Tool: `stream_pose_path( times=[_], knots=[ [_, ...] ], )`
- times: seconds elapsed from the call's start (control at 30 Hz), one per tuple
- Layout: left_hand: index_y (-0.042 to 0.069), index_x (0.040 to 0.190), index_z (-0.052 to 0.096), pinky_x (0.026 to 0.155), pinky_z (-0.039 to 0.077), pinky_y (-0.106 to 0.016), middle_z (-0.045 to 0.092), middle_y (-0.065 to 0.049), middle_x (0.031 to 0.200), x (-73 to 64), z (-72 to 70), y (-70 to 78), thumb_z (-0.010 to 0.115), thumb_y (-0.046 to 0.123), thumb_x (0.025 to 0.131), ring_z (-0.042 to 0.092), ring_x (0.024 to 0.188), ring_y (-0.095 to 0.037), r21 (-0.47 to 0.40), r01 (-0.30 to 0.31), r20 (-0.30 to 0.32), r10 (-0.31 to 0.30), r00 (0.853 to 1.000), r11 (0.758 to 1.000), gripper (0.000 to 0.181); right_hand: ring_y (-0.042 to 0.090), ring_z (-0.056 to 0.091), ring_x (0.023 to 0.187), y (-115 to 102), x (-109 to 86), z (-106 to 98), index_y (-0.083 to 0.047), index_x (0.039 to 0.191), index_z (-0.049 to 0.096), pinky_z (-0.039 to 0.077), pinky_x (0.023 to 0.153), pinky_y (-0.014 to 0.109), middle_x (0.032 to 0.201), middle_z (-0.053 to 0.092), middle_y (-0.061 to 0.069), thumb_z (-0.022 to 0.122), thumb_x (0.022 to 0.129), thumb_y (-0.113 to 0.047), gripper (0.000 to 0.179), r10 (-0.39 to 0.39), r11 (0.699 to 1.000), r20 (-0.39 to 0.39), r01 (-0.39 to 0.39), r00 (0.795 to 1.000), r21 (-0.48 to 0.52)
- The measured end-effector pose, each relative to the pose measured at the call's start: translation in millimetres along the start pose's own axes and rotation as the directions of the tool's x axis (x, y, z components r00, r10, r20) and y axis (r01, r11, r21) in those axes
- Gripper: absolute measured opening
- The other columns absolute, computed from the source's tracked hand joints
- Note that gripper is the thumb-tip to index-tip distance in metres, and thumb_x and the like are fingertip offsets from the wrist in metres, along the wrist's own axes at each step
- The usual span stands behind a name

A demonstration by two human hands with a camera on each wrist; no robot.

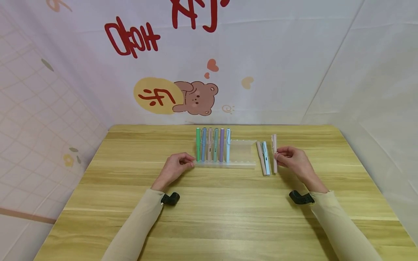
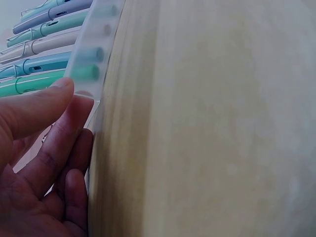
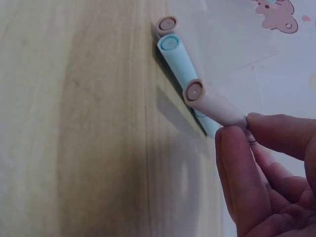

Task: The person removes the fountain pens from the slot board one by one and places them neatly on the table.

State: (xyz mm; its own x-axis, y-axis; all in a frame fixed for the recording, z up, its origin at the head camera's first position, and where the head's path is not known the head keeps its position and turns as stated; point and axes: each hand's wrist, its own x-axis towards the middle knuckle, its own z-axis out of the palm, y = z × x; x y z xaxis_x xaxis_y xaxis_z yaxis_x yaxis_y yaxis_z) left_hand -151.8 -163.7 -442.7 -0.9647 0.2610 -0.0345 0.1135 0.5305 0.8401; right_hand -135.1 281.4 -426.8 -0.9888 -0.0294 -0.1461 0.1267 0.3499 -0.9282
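A clear plastic pen rack [image 1: 241, 152] stands near the table's back. Upright in its left part is a row of pens: green [image 1: 197, 145], blue, beige-pink, teal, purple [image 1: 222, 145] and light blue [image 1: 228, 148]. My left hand [image 1: 176, 167] pinches the rack's left front corner, thumb [image 2: 54, 98] on top beside the green pen. My right hand [image 1: 295, 163] holds a beige-pink pen [image 3: 217, 106] between thumb and fingertips, raised off the table. Left of it a light blue pen [image 1: 266, 159] and another beige-pink pen [image 1: 261, 158] lie side by side.
The wooden table [image 1: 222, 217] reaches to a white cloth wall [image 1: 277, 54] with a printed bear and red characters. Cloth also hangs along the left and right sides. Each wrist wears a black camera mount [image 1: 170, 198].
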Motion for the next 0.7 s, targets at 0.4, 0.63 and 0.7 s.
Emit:
stream_pose_path(
  times=[0.4,0.63,0.7],
  knots=[
    [0.009,0.109,0.078,0.079,0.05,-0.034,0.075,-0.003,0.1,-0.2,1.1,-0.6,0.076,0.012,0.096,0.065,0.087,-0.016,0.0,0.005,-0.003,-0.005,1.0,1.0,0.013,0.006,0.068,0.09,3.0,4.8,1.2,0.017,0.133,0.054,0.058,0.082,0.025,0.12,0.063,0.03,0.066,0.103,-0.014,0.045,0.025,0.996,0.042,-0.022,0.999,-0.089],
    [0.009,0.109,0.078,0.079,0.05,-0.034,0.075,-0.003,0.1,0.4,1.2,-1.3,0.076,0.013,0.096,0.065,0.087,-0.016,0.009,0.01,-0.003,-0.01,1.0,1.0,0.014,0.007,0.068,0.088,4.3,8.1,1.7,0.019,0.132,0.053,0.058,0.081,0.026,0.116,0.064,0.026,0.065,0.102,-0.011,0.044,0.025,0.997,0.063,-0.02,0.998,-0.078],
    [0.009,0.109,0.078,0.079,0.05,-0.034,0.074,-0.003,0.1,0.6,1.1,-1.3,0.076,0.013,0.096,0.065,0.087,-0.016,0.009,0.011,-0.005,-0.011,1.0,1.0,0.014,0.007,0.068,0.089,4.4,8.5,1.7,0.02,0.132,0.053,0.059,0.081,0.027,0.117,0.063,0.028,0.065,0.102,-0.01,0.044,0.021,0.997,0.071,-0.016,0.997,-0.079]
  ],
)
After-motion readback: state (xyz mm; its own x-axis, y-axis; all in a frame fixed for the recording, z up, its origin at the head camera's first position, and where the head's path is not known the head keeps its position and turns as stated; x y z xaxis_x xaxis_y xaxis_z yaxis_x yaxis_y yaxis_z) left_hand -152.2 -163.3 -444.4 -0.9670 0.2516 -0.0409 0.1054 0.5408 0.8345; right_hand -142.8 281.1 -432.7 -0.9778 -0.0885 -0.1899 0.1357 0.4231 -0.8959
